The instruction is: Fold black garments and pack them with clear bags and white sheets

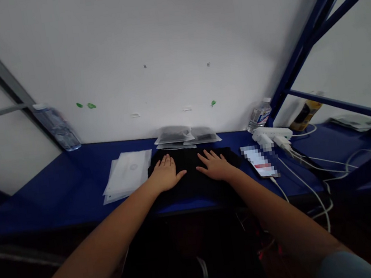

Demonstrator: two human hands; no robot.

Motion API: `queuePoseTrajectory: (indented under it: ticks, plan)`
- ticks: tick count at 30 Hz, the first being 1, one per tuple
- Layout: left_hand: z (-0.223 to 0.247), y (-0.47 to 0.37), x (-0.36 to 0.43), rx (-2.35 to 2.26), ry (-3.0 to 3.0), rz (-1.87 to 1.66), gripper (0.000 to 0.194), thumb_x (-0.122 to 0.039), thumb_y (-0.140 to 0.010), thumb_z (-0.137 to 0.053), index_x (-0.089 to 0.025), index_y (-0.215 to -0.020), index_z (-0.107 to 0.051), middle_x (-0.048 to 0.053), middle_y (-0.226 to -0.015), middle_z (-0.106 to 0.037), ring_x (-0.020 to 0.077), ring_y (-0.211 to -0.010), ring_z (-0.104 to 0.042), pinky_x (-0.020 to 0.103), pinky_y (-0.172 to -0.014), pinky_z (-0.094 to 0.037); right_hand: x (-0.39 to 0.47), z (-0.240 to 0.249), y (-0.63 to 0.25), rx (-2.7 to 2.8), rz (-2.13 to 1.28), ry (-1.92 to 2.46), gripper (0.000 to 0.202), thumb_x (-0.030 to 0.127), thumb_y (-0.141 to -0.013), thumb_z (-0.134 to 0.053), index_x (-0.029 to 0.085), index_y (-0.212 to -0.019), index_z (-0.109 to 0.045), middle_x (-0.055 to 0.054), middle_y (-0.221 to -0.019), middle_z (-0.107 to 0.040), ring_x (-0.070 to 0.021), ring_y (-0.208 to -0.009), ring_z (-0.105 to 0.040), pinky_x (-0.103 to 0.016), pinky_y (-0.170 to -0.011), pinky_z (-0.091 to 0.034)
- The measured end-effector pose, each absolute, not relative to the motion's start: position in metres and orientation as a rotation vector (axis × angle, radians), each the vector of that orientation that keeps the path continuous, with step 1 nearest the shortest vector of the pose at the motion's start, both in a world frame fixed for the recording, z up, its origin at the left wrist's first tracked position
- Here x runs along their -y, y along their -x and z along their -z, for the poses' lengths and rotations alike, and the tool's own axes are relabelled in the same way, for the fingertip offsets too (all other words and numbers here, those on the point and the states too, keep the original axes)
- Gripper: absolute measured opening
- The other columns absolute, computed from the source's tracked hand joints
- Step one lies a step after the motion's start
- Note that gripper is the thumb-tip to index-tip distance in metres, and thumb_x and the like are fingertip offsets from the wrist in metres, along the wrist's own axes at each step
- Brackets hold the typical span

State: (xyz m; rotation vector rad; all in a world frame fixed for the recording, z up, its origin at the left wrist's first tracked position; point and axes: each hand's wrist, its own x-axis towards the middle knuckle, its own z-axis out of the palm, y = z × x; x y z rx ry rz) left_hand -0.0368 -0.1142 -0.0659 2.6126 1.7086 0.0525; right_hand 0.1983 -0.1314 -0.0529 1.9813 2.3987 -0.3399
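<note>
A black cloth, perhaps a garment, (191, 186) is spread on the blue table (58, 187) and reaches its front edge. My left hand (167, 173) lies flat on the left part of the cloth, fingers stretched out and thumb pointing inward. On the right part, my right hand (213, 165) rests palm down with its fingers spread. Neither hand grasps anything. Left of the cloth lie several frosted plastic bags (130, 171), flat and overlapping. Behind it, against the wall, sit filled translucent bags (174, 134) with something dark inside.
A phone (258, 161) on a charging cable lies to the right, near a white power strip (272, 133) with plugs and trailing cables. Clear bottles stand at the back left (57, 128) and back right (259, 114). Blue metal posts (300, 51) rise at the right.
</note>
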Motion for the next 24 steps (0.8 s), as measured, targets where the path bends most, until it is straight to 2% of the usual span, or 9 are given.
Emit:
queuePoseTrajectory:
  ticks: [3,6,9,15,20,24]
  plan:
    - [0.066,0.036,0.115,-1.709,-2.62,-0.05,0.087,-0.065,-0.1,-0.032,0.002,-0.155,-0.035,0.029,-0.164,-0.027,0.0392,-0.154,-0.027,0.05,-0.124,-0.024,0.122,0.039,-0.199,-2.357,0.407,-1.943,0.08,0.069,-0.098,-0.041,0.024,-0.163,-0.029,-0.014,-0.171,-0.019,-0.0397,-0.157,-0.017,-0.064,-0.122,-0.018]
    - [0.067,0.036,0.114,-1.71,-2.622,-0.046,0.088,-0.064,-0.1,-0.032,0.004,-0.154,-0.035,0.03,-0.162,-0.029,0.0399,-0.154,-0.027,0.05,-0.124,-0.024,0.11,0.03,-0.196,-2.494,0.354,-1.906,0.076,0.064,-0.099,-0.044,0.015,-0.158,-0.041,-0.02,-0.165,-0.033,-0.036,-0.154,-0.028,-0.051,-0.124,-0.023]
    - [0.068,0.038,0.112,-1.675,-2.638,-0.103,0.088,-0.066,-0.099,-0.034,0.003,-0.153,-0.038,0.03,-0.161,-0.033,0.0405,-0.153,-0.029,0.05,-0.124,-0.026,0.104,0.034,-0.192,-2.7,0.274,-1.829,0.072,0.055,-0.103,-0.044,0.013,-0.16,-0.036,-0.019,-0.167,-0.03,-0.0298,-0.155,-0.028,-0.042,-0.125,-0.025]
    - [0.062,0.045,0.109,-1.608,-2.587,-0.156,0.084,-0.063,-0.1,-0.036,0.002,-0.152,-0.04,0.029,-0.161,-0.033,0.038,-0.154,-0.028,0.048,-0.125,-0.027,0.109,0.051,-0.192,-2.732,0.4,-1.74,0.074,0.061,-0.103,-0.041,0.021,-0.163,-0.028,-0.017,-0.17,-0.02,-0.031,-0.158,-0.015,-0.053,-0.125,-0.019]
    - [0.038,0.044,0.093,-1.607,-2.626,-0.345,0.071,-0.052,-0.102,-0.042,-0.001,-0.152,-0.04,0.027,-0.162,-0.034,0.035,-0.152,-0.032,0.046,-0.123,-0.032,0.106,0.053,-0.194,-2.77,0.454,-1.76,0.073,0.062,-0.102,-0.041,0.021,-0.162,-0.031,-0.018,-0.169,-0.022,-0.033,-0.157,-0.019,-0.054,-0.125,-0.02]
    - [0.017,0.036,0.061,-1.709,-2.771,-0.32,0.058,-0.036,-0.1,-0.051,0.0,-0.146,-0.046,0.028,-0.158,-0.041,0.0335,-0.149,-0.04,0.041,-0.121,-0.035,0.1,0.059,-0.196,-2.828,0.453,-1.767,0.069,0.06,-0.103,-0.042,0.021,-0.16,-0.038,-0.017,-0.167,-0.028,-0.0338,-0.156,-0.023,-0.055,-0.124,-0.023]
